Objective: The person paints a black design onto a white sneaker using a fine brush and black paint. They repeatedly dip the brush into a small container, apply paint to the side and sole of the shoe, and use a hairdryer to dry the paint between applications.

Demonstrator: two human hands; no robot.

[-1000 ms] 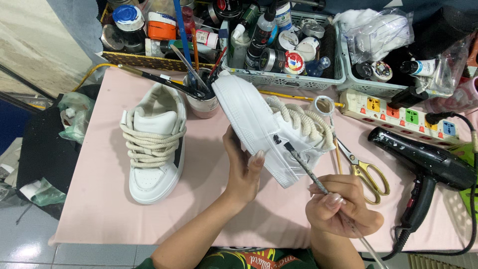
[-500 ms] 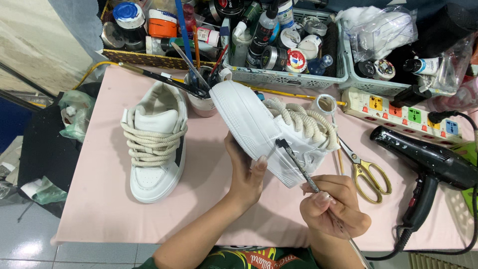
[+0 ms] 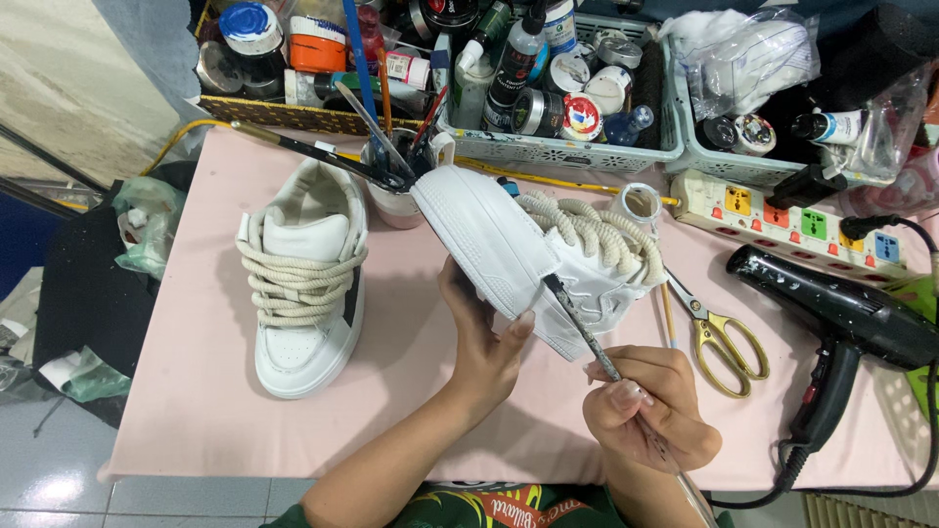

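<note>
My left hand (image 3: pixel 484 337) grips a white sneaker (image 3: pixel 533 249) from below, holding it on its side above the table with its sole turned toward me and its thick cream rope laces to the right. A thin paintbrush (image 3: pixel 577 323) is pinched in my right hand (image 3: pixel 650 406); its tip touches the sneaker's side next to the sole edge. The matching white sneaker (image 3: pixel 303 279) with cream laces stands upright on the pink table (image 3: pixel 176 411) to the left.
A cup of brushes (image 3: pixel 391 191) stands behind the sneakers. Baskets of paint jars and bottles (image 3: pixel 548 78) line the back. Gold-handled scissors (image 3: pixel 719 337), a black hair dryer (image 3: pixel 841 318), a power strip (image 3: pixel 782 210) and a tape roll (image 3: pixel 641 203) lie to the right.
The held sneaker and both hands have shifted slightly left and down. The brush tip stays against the sneaker's side near the sole edge.
</note>
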